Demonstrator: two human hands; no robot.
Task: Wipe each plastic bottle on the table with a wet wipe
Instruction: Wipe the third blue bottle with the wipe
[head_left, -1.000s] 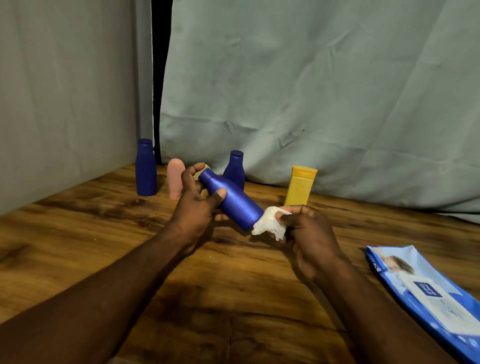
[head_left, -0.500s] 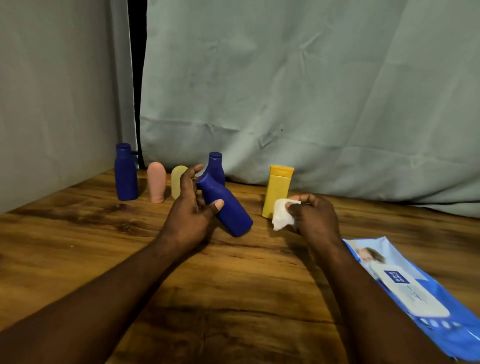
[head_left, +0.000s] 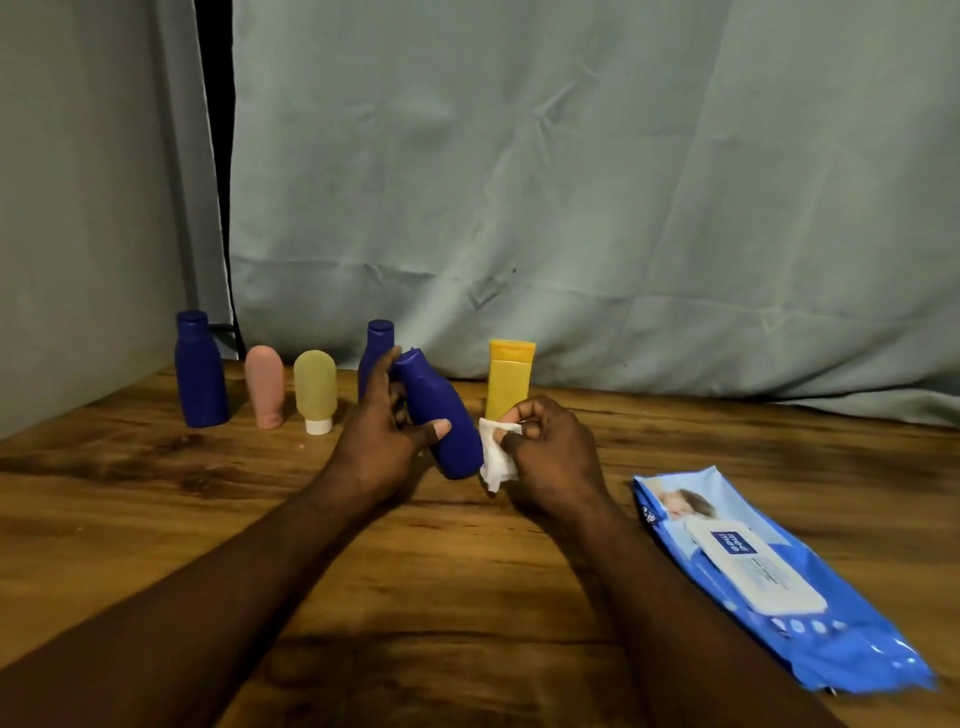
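Head view gives me both hands at work over the middle of the wooden bench (head_left: 156, 519). The left hand (head_left: 387, 447) is clamped on the held blue bottle (head_left: 441, 421), thumb across its near side and fingers wrapped round behind; the bottle tilts with its cap up and to the far left and its base down and to the near right. I cannot tell whether that base touches the wood. The right hand (head_left: 550, 457) sits just right of it, fingers curled and pinching a crumpled white wet wipe (head_left: 496, 457), whose left edge meets the lower right side of the bottle. Along the far edge I see a row standing upright: a tall blue bottle (head_left: 200, 374) at the far left, then a pink bottle (head_left: 265, 387), then a yellow-green tube (head_left: 314, 387) resting on its white cap, then a second blue bottle (head_left: 378, 345) partly hidden behind the left fingers, and a yellow bottle (head_left: 509, 379) just beyond the right hand. A blue wipes pack (head_left: 779, 587) lies flat at the near right, well apart from the hands, its white flap closed. A pale green cloth backdrop (head_left: 571, 182) hangs behind the bench, with a dark gap at its left.
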